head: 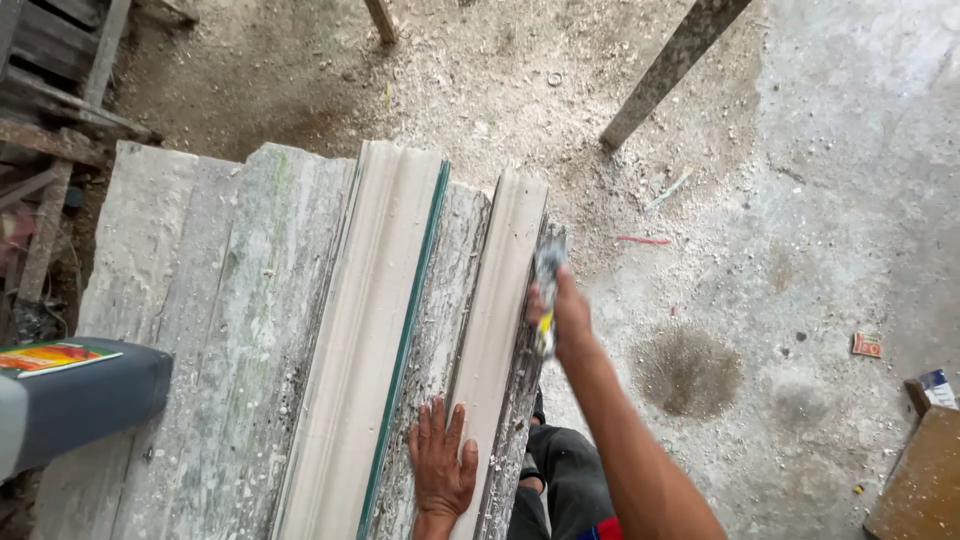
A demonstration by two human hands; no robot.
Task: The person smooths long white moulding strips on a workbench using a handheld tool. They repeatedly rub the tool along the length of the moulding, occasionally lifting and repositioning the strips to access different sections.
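Near edge: our right forearm fills the bottom of the frame, running up from beside our dark trousers to the moulding.
Bench [180, 290]: we see rough, paint-flecked grey boards, their length running away from us.
Wide moulding [375, 330]: a pale profiled strip with a green edge lies along the boards, apart from both hands.
Narrow moulding [500, 300]: a second pale strip lies parallel near the bench's right edge, its long axis pointing straight away from us.
Left hand [442, 465]: we press it flat, fingers spread, on the board and the near end of the narrow moulding; it grips nothing.
Right hand [568, 318]: farther up the strip, at its right edge, our fingers are curled tight round a small tool [546, 285] with a yellow handle; its grey working end touches the moulding's side.
Key relation: the strip lies just left of our right fingers; that hand is farther along it than the left.
Containers: a dark tub [85, 395] juts in at left; we cannot see its contents.
Floor [800, 200]: dusty concrete with scraps.
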